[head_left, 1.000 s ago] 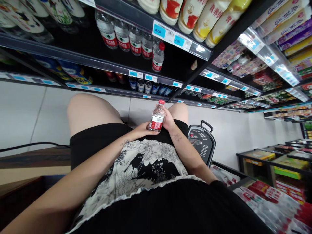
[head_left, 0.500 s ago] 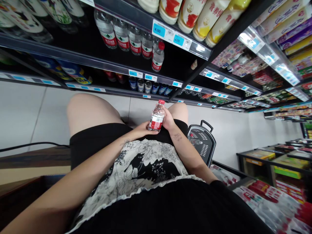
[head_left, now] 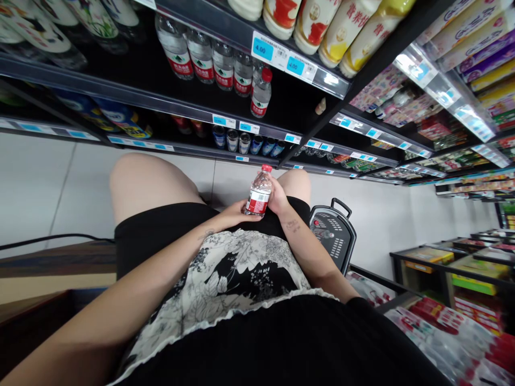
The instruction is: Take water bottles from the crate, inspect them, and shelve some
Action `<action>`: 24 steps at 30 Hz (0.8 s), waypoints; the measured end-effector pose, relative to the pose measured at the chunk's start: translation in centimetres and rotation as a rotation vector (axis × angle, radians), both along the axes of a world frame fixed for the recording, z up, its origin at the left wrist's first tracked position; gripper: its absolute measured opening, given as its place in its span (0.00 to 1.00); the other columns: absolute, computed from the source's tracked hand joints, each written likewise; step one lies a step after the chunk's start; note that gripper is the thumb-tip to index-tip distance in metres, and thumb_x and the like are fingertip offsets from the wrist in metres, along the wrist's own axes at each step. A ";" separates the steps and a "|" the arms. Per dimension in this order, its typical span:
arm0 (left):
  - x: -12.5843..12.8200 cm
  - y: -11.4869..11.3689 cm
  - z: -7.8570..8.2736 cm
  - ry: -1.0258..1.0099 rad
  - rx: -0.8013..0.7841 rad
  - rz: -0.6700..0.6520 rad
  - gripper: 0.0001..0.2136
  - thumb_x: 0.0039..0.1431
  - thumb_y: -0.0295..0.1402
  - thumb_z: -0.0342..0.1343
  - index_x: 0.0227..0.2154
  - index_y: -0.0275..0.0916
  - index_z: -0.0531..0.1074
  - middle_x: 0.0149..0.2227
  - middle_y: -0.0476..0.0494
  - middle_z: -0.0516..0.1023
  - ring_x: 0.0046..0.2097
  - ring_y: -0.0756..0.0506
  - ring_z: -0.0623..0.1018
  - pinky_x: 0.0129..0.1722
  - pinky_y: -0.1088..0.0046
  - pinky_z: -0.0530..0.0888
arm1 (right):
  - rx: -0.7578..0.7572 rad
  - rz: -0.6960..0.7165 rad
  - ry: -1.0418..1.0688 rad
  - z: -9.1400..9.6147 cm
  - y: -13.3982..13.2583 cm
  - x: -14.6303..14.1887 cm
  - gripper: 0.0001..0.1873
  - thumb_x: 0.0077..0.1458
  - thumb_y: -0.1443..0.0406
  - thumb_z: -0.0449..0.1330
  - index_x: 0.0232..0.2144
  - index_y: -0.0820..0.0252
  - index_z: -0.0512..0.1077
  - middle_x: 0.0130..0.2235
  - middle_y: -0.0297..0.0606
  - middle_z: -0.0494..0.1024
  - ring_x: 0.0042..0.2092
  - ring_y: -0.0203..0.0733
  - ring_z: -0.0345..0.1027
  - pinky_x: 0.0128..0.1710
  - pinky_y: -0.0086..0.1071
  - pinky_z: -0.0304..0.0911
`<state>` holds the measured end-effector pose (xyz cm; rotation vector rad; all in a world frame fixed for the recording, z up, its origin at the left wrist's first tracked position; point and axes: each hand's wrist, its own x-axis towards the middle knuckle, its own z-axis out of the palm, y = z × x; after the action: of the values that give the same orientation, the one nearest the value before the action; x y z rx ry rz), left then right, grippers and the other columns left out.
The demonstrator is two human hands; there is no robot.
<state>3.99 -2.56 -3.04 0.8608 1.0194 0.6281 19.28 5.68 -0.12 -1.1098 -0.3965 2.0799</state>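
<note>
Between my knees I hold a clear water bottle (head_left: 258,196) with a red cap and a red-and-white label, tilted slightly. My left hand (head_left: 237,213) supports it low on its left side, fingers running under its base. From the right, my right hand (head_left: 277,196) is closed around the bottle's side; some of its fingers are hidden behind it. On the shelf ahead, a matching bottle (head_left: 261,94) stands near the front edge. Several more water bottles (head_left: 201,63) are lined up to its left.
A black shopping basket (head_left: 345,236) stands on the floor to my right, with a red-capped bottle (head_left: 324,234) inside. Small cans (head_left: 244,142) fill part of the bottom shelf. Wrapped bottle packs (head_left: 438,332) lie at the lower right. A black cable (head_left: 56,237) runs at left.
</note>
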 end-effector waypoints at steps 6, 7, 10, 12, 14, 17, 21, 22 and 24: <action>0.0 0.1 -0.2 -0.022 -0.004 -0.001 0.30 0.40 0.42 0.75 0.48 0.38 0.76 0.48 0.39 0.83 0.50 0.35 0.81 0.58 0.52 0.70 | -0.008 -0.017 0.048 0.1 0.0 0.0 0.14 0.68 0.62 0.50 0.42 0.59 0.75 0.30 0.32 0.79 0.33 0.37 0.74 0.39 0.29 0.73; 0.0 0.0 -0.3 -0.020 -0.003 -0.003 0.30 0.40 0.42 0.75 0.48 0.38 0.76 0.48 0.39 0.83 0.51 0.35 0.81 0.58 0.52 0.70 | -0.007 -0.015 0.047 0.1 0.0 -0.1 0.13 0.68 0.62 0.50 0.42 0.59 0.75 0.30 0.32 0.79 0.33 0.36 0.74 0.40 0.29 0.73; -0.1 0.0 -0.3 -0.009 0.005 -0.007 0.30 0.42 0.42 0.75 0.49 0.39 0.75 0.48 0.39 0.83 0.51 0.35 0.80 0.59 0.53 0.71 | -0.001 -0.011 0.039 0.2 -0.1 -0.1 0.13 0.68 0.62 0.51 0.41 0.59 0.75 0.31 0.32 0.80 0.35 0.37 0.75 0.41 0.29 0.73; -0.1 0.0 -0.3 -0.006 0.008 -0.009 0.30 0.42 0.42 0.75 0.49 0.39 0.76 0.48 0.40 0.83 0.51 0.35 0.81 0.58 0.53 0.71 | 0.008 -0.010 0.040 0.1 -0.1 0.0 0.13 0.67 0.62 0.51 0.41 0.59 0.75 0.32 0.32 0.81 0.35 0.38 0.75 0.41 0.31 0.73; -0.1 0.0 -0.4 -0.003 0.008 -0.009 0.30 0.41 0.42 0.75 0.49 0.38 0.76 0.47 0.40 0.83 0.51 0.35 0.81 0.58 0.53 0.71 | 0.016 -0.007 0.043 0.0 -0.1 0.0 0.14 0.67 0.62 0.51 0.41 0.59 0.75 0.32 0.32 0.81 0.36 0.38 0.75 0.41 0.31 0.74; -0.1 0.1 -0.5 -0.009 0.003 -0.007 0.30 0.40 0.42 0.75 0.48 0.38 0.76 0.48 0.40 0.83 0.51 0.35 0.81 0.58 0.53 0.71 | 0.022 -0.011 0.037 -0.2 -0.1 0.0 0.14 0.67 0.62 0.50 0.41 0.59 0.75 0.31 0.32 0.81 0.35 0.38 0.75 0.40 0.32 0.74; 0.0 0.0 -0.7 -0.026 -0.004 0.004 0.31 0.40 0.41 0.76 0.49 0.38 0.76 0.48 0.38 0.83 0.51 0.35 0.81 0.59 0.53 0.71 | 0.021 -0.008 0.044 -0.4 0.0 0.0 0.14 0.67 0.62 0.50 0.41 0.59 0.75 0.30 0.31 0.81 0.33 0.38 0.75 0.40 0.32 0.73; 0.0 0.0 -0.7 -0.025 -0.005 0.007 0.31 0.40 0.41 0.76 0.49 0.38 0.76 0.48 0.38 0.83 0.51 0.35 0.81 0.59 0.53 0.70 | 0.023 -0.007 0.049 -0.4 0.0 0.0 0.14 0.68 0.61 0.50 0.41 0.59 0.75 0.30 0.31 0.81 0.33 0.38 0.75 0.40 0.31 0.73; 0.0 0.0 -0.5 -0.022 -0.007 0.007 0.31 0.40 0.42 0.76 0.49 0.38 0.76 0.48 0.39 0.83 0.51 0.35 0.81 0.59 0.53 0.70 | 0.023 -0.008 0.050 -0.3 -0.1 0.0 0.14 0.68 0.61 0.51 0.41 0.59 0.75 0.30 0.32 0.81 0.33 0.37 0.75 0.40 0.30 0.73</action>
<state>4.04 -2.53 -3.54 0.8427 1.0046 0.6376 19.30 5.62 -0.47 -1.0421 -0.3904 2.0871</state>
